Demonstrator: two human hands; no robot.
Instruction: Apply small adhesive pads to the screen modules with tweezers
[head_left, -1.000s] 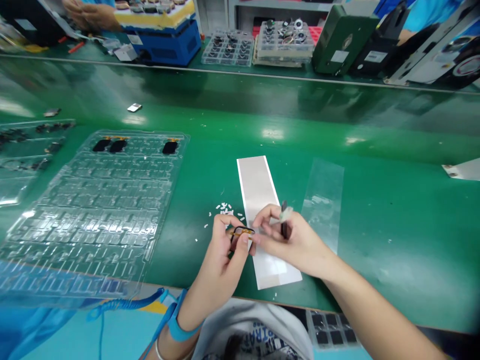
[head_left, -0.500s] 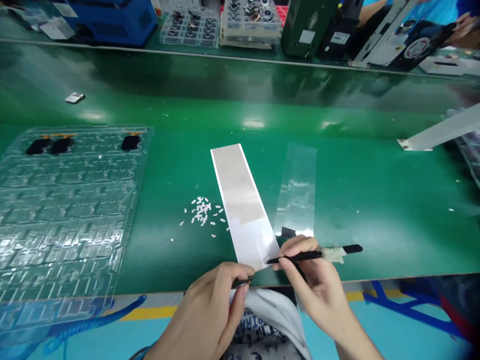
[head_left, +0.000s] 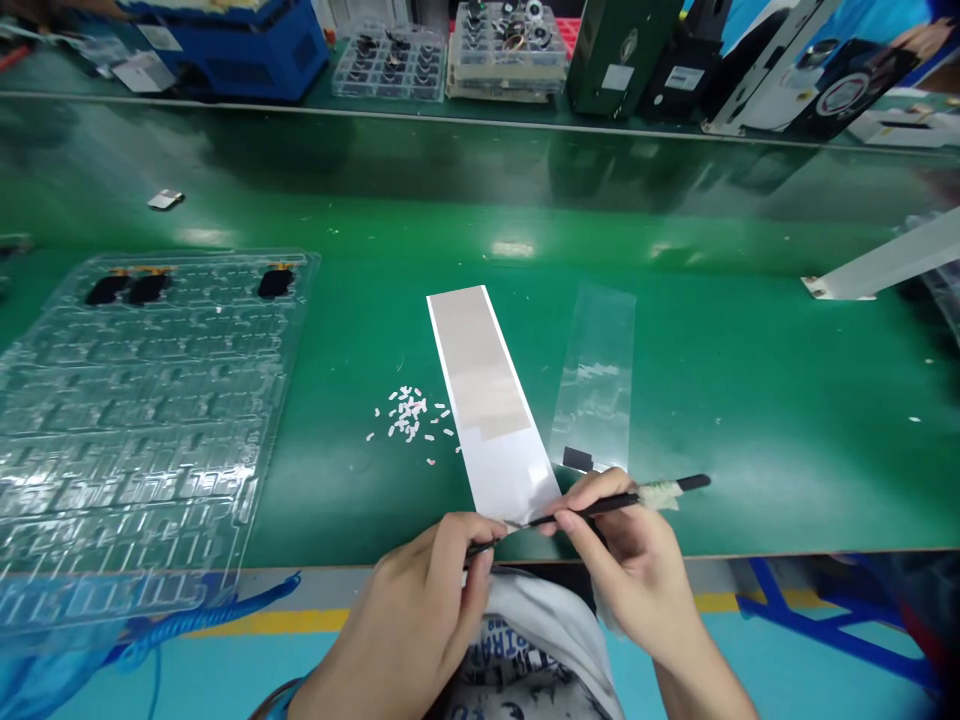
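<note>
My left hand [head_left: 409, 625] pinches a thin dark part with an orange edge [head_left: 480, 552], mostly hidden by my fingers. My right hand [head_left: 630, 565] grips black tweezers [head_left: 592, 510], their shank wrapped in whitish tape [head_left: 660, 494]. Their tip reaches left towards that part, and I cannot tell if they touch. Just beyond my hands lies a white backing strip [head_left: 491, 420], with small white bits [head_left: 406, 415] left of it. A transparent film [head_left: 596, 385] lies to its right, with a small dark square [head_left: 576, 459] at the film's near end.
A transparent blister tray [head_left: 157, 430] with several black parts along its far row fills the left of the green bench [head_left: 712, 350]. Behind stand a blue machine [head_left: 232, 50], parts trays [head_left: 390, 65] and a green device [head_left: 619, 55]. A blue coiled cord [head_left: 217, 625] lies near me.
Since a second ago, my hands have moved towards the bench's near edge, the tweezers have swung from upright to nearly level, and the view has tilted. The dark square now shows by the film.
</note>
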